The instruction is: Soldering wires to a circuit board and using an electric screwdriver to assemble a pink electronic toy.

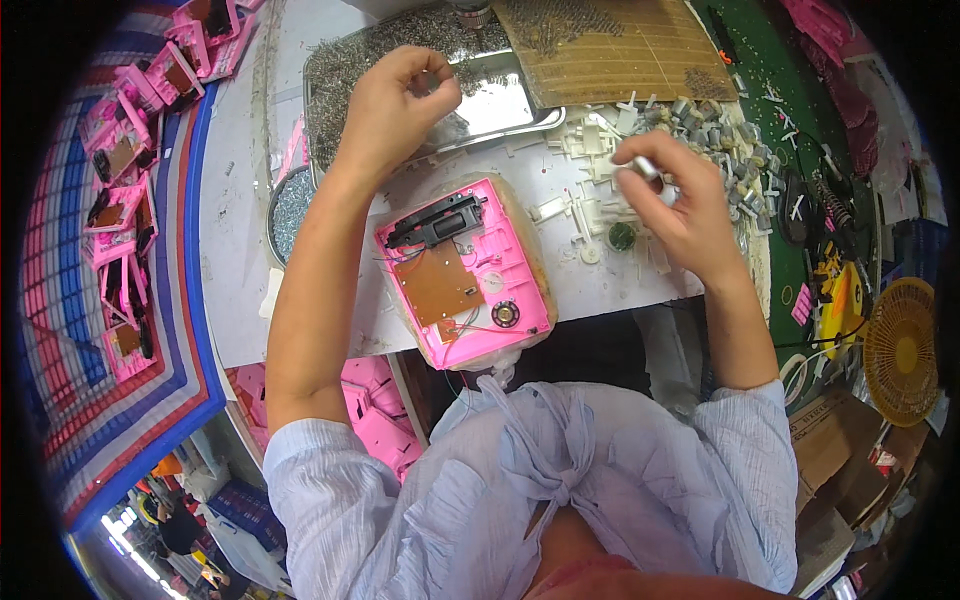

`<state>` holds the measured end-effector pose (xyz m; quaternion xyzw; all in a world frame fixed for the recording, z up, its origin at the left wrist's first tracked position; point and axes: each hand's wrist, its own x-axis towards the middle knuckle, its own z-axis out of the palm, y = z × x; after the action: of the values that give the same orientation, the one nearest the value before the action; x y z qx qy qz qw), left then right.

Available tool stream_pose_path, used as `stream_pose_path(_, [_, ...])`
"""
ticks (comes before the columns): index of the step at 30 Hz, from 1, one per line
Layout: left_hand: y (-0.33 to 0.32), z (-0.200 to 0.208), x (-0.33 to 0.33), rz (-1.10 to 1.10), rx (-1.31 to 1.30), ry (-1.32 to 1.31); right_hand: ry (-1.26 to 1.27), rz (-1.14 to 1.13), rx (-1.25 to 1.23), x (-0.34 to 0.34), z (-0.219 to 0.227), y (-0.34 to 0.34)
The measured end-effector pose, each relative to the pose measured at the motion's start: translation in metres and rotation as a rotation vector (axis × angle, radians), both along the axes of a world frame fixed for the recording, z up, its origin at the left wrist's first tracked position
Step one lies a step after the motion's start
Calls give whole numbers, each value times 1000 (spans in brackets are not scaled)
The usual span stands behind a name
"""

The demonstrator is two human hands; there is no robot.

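My left hand (pixel 402 108) is over a metal tray (pixel 545 121) of small springs (pixel 345 95). Its thumb and forefinger are pinched together, and whatever lies between the tips is too small to make out. My right hand (pixel 685 200) is closed around a small silver-and-white part (pixel 648 170), beside a pile of similar grey-and-white parts (pixel 735 160). Between my arms, a pink plastic housing (pixel 520 260) rests open side up on a wrapped pad (pixel 535 215). Inside it are a black mechanism (pixel 435 222), a brown circuit board (pixel 437 283), a round speaker (pixel 506 313) and thin wires.
A brown board (pixel 620 50) with scattered springs lies behind the pile. White plastic pieces (pixel 590 215) and a green round item (pixel 621 236) are near my right hand. A bowl of small screws (pixel 292 215) stands left of my left forearm. More pink housings (pixel 125 220) line striped cloth.
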<state>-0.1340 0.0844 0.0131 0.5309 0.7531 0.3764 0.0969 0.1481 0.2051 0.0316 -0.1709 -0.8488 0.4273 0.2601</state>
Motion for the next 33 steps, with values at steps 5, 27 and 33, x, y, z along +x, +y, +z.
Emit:
stream_pose_path(5, [-2, -6, 9, -86, 67, -242, -237, 124, -173, -57, 0, 21])
stream_pose_path(27, [-20, 17, -25, -196, -299, -1168, 14, 336, 383, -145, -17, 24])
stream_pose_path(33, [-29, 10, -44, -429, -329, -1504, 180, 355, 608, -147, -16, 33])
